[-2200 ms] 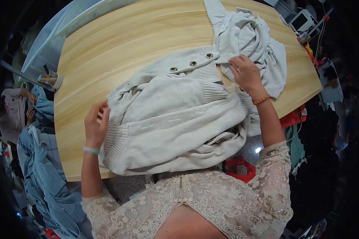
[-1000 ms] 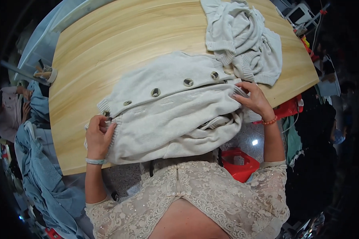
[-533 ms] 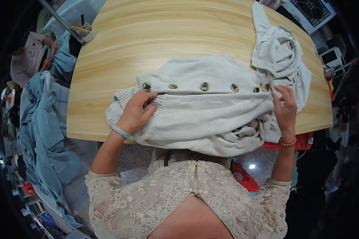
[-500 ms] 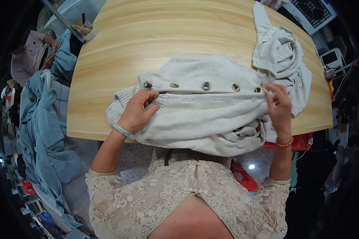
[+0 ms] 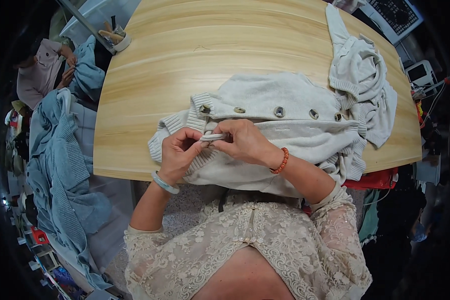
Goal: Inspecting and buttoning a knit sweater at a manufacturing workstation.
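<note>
A pale grey knitted cardigan (image 5: 275,89) lies across the near part of the table, a row of several dark-rimmed buttons (image 5: 279,112) showing along its front band. Near its ribbed left end, my left hand (image 5: 179,154) pinches a folded bit of the front edge between thumb and fingers. My right hand (image 5: 247,143) grips the same folded edge (image 5: 214,137) just beside it, the fingertips of both hands almost meeting. Whether a buttonhole lies between the fingers I cannot tell. The right forearm covers part of the cardigan's lower side.
Another pale knitted garment (image 5: 357,75) is heaped at the right of the wooden table (image 5: 185,75). A small tub of tools (image 5: 121,42) stands at the far left edge by a metal pole. Blue knitwear (image 5: 55,160) hangs at the left, where another person (image 5: 40,72) handles blue cloth.
My right hand has left the right end of the button band and come across to the left hand. Both now pinch the front edge, which is lifted and folded there.
</note>
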Tool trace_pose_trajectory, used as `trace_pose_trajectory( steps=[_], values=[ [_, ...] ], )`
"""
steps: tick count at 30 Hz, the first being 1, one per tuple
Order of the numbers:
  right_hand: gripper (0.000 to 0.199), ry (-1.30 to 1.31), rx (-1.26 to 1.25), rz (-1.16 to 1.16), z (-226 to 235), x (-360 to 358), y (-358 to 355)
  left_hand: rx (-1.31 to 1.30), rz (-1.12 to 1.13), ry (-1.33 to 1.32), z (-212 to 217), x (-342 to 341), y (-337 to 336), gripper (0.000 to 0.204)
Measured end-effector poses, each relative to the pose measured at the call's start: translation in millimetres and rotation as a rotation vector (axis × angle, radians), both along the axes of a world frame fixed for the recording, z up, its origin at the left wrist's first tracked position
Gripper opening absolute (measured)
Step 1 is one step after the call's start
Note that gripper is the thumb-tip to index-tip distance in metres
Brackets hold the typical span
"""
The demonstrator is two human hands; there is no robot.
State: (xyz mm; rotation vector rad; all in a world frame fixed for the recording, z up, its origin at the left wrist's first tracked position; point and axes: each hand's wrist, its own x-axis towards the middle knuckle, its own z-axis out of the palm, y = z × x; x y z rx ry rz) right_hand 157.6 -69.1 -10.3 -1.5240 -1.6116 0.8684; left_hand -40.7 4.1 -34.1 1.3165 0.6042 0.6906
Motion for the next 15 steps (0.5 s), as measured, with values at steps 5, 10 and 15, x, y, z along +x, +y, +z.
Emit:
trace_pose_trajectory(
  steps=[5,10,15],
  values=[
    [0.019,-0.041,0.009,-0.058,-16.2,2.2,-1.3,0.115,-0.050,0.191,3.6,7.1,19.3,0.008],
    [0.020,-0.216,0.184,-0.020,-17.8,-0.6,-3.4,0.445,0.051,0.308,10.4,33.5,57.5,0.015],
    [0.019,-0.253,0.230,0.019,-15.3,-5.2,-11.6,0.698,0.002,0.539,-15.9,52.1,75.6,0.012]
  ],
)
